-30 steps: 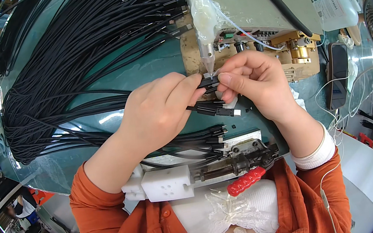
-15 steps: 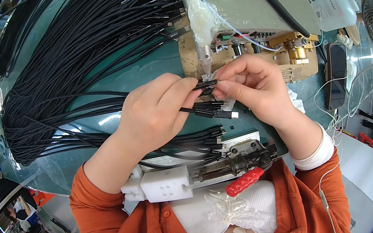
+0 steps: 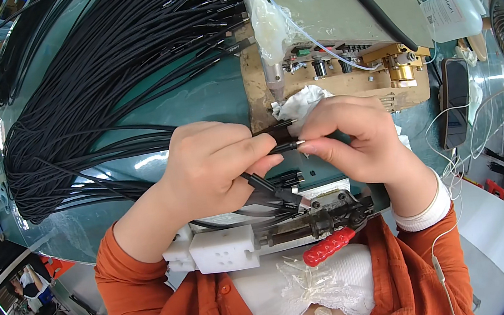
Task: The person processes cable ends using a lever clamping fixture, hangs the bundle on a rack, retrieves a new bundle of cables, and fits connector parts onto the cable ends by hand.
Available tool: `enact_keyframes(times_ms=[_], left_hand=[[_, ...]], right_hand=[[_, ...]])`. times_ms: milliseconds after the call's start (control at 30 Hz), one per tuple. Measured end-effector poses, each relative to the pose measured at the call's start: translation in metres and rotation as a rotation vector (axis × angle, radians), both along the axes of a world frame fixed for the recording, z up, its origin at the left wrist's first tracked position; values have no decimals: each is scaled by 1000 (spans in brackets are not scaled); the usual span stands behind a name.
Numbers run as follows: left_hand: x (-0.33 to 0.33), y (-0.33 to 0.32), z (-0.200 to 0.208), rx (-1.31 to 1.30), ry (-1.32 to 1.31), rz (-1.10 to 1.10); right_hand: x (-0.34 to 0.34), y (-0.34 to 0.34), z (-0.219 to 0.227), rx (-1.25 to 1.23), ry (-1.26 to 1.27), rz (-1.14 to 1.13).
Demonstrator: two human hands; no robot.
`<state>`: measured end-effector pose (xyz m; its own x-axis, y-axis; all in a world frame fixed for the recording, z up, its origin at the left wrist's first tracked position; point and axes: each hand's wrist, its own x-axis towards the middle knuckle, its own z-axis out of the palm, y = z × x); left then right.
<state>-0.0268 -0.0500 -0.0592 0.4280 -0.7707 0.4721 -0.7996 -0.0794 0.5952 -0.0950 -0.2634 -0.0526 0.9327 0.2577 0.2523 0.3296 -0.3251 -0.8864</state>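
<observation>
My left hand is closed around several black cables, their connector ends poking out past the fingers. One black cable connector points right, and its light metal tip meets the thumb and forefinger of my right hand, which are pinched on it. Below the left fingers, another held connector slants down to the right, above the clamp. A metal nozzle comes down just beyond the hands, with a crumpled white tissue beside its tip. The left fingers partly hide the cables.
A large bundle of black cables covers the left of the green table. Near me sits a toggle clamp with a red handle and white blocks. Beyond stand a control box with pliers, a bottle and a phone.
Both hands have come nearer to me, away from the nozzle, bringing the connectors along. The white tissue by the nozzle shows more. The lower held connector now slants downward.
</observation>
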Motion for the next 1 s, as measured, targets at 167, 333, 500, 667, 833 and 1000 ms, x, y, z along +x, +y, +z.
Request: enact_keyframes(times_ms=[167, 333, 500, 667, 833, 1000], left_hand=[[1, -2, 2, -20, 5, -67], [-2, -3, -1, -64, 16, -85], [2, -2, -2, 26, 172, -151], [3, -10, -6, 46, 266, -109], [-1, -5, 7, 208, 563, 48], [-1, -8, -7, 89, 401, 184]], right_hand=[[-3, 5, 1, -32, -89, 59], [-4, 9, 1, -44, -135, 51], [-1, 4, 4, -54, -100, 115], [-4, 10, 6, 39, -219, 112], [-2, 4, -1, -96, -92, -59], [2, 10, -10, 442, 533, -233]])
